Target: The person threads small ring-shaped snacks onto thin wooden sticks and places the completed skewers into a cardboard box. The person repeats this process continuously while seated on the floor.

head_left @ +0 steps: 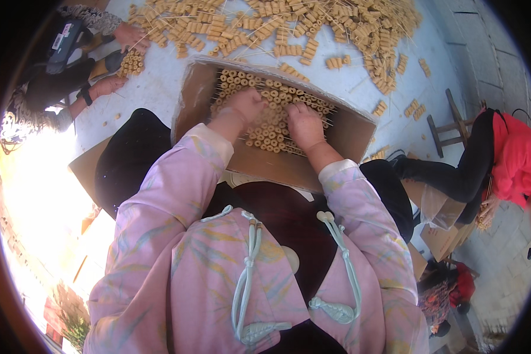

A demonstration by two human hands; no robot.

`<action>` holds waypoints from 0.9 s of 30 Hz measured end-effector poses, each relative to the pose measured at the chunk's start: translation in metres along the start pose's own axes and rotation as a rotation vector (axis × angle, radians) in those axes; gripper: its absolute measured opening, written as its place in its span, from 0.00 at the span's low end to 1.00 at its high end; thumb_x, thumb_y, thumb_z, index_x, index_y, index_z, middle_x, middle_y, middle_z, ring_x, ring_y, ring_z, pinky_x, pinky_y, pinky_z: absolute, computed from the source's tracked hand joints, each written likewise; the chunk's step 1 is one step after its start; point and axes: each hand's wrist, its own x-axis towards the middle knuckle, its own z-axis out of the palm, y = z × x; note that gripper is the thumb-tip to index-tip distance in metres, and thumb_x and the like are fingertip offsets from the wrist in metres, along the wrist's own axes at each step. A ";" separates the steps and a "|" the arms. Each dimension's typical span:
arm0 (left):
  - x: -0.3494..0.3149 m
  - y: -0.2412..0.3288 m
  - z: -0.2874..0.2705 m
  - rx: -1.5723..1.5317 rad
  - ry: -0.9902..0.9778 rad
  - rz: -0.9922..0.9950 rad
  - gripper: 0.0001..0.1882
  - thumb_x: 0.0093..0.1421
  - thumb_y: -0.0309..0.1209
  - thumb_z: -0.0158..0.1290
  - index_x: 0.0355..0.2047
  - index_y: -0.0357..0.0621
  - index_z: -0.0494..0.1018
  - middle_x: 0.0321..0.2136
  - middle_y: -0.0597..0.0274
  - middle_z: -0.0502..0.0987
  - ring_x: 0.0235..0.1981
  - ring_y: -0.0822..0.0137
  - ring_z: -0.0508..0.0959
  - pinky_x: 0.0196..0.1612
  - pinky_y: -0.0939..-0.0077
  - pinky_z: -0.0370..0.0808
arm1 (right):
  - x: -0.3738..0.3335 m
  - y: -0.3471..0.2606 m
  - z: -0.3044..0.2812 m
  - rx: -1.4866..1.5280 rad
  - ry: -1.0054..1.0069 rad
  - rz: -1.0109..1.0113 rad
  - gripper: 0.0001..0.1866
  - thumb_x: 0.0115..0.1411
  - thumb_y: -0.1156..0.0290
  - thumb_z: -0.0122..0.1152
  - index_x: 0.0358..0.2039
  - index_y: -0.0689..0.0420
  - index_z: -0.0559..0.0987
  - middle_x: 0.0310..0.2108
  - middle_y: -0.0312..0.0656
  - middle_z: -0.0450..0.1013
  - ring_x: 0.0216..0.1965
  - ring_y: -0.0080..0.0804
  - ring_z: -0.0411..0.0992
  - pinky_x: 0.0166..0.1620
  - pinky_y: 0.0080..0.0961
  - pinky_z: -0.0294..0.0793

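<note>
Both my hands are inside an open cardboard box (189, 100) that is packed with tan ring-shaped rolls on thin sticks (271, 133). The rolls lie in rows, most with their round hole ends up. My left hand (246, 105) is over the middle of the rows, fingers curled closed; what they pinch is hidden. Across a small gap, my right hand (305, 125) bends down onto the rolls toward the box's right side. Its fingertips are pressed together and partly hidden, so what they grip cannot be made out. Stick ends poke out beside it.
Beyond the box, a large heap of skewered rolls (312, 23) covers a pale table (165, 65). At the left, another person's hands (130, 36) handle a cluster of rolls (132, 62). A person in red (516, 159) sits at the right, near a wooden stool (451, 125).
</note>
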 end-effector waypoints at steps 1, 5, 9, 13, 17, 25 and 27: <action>0.000 -0.001 0.000 0.062 0.019 0.037 0.13 0.56 0.40 0.61 0.34 0.44 0.77 0.29 0.57 0.80 0.32 0.59 0.80 0.40 0.67 0.76 | 0.000 -0.001 0.001 -0.045 -0.017 -0.030 0.16 0.53 0.73 0.56 0.43 0.54 0.76 0.41 0.44 0.72 0.42 0.42 0.74 0.47 0.39 0.73; 0.004 0.000 0.004 0.204 0.013 0.019 0.13 0.54 0.39 0.62 0.33 0.44 0.78 0.28 0.58 0.81 0.31 0.59 0.80 0.39 0.67 0.76 | -0.004 -0.004 0.001 -0.090 -0.059 -0.064 0.17 0.52 0.74 0.55 0.44 0.54 0.75 0.43 0.43 0.71 0.47 0.40 0.72 0.50 0.39 0.70; 0.004 -0.003 0.003 0.126 -0.009 0.007 0.12 0.54 0.38 0.62 0.32 0.44 0.77 0.28 0.57 0.80 0.30 0.59 0.80 0.39 0.67 0.76 | -0.004 -0.006 -0.001 -0.073 -0.013 -0.054 0.18 0.52 0.75 0.54 0.46 0.54 0.75 0.44 0.43 0.70 0.47 0.41 0.71 0.50 0.38 0.70; 0.005 -0.005 0.002 0.080 0.025 0.039 0.11 0.53 0.36 0.63 0.31 0.43 0.76 0.29 0.57 0.79 0.31 0.60 0.79 0.39 0.66 0.75 | 0.002 -0.004 -0.002 -0.006 0.162 -0.045 0.21 0.51 0.75 0.57 0.49 0.54 0.74 0.46 0.45 0.70 0.47 0.44 0.70 0.51 0.40 0.69; 0.003 -0.003 0.003 0.117 0.219 0.072 0.11 0.50 0.32 0.65 0.29 0.43 0.75 0.34 0.57 0.77 0.34 0.59 0.78 0.40 0.67 0.75 | 0.006 0.000 -0.001 0.033 0.245 0.026 0.25 0.48 0.73 0.62 0.50 0.53 0.73 0.47 0.45 0.69 0.49 0.46 0.69 0.52 0.42 0.68; -0.003 -0.005 -0.001 0.171 0.217 0.438 0.12 0.44 0.27 0.67 0.31 0.45 0.78 0.37 0.57 0.75 0.42 0.54 0.75 0.45 0.64 0.73 | 0.008 0.007 0.004 0.106 0.192 0.091 0.25 0.47 0.72 0.66 0.48 0.53 0.73 0.49 0.46 0.69 0.51 0.47 0.68 0.53 0.42 0.68; -0.004 -0.005 -0.001 0.244 0.199 0.464 0.12 0.44 0.28 0.66 0.32 0.46 0.79 0.37 0.57 0.75 0.43 0.53 0.74 0.47 0.63 0.73 | 0.009 0.007 0.004 0.112 0.190 0.093 0.25 0.47 0.72 0.66 0.48 0.53 0.73 0.49 0.46 0.68 0.51 0.47 0.68 0.53 0.42 0.68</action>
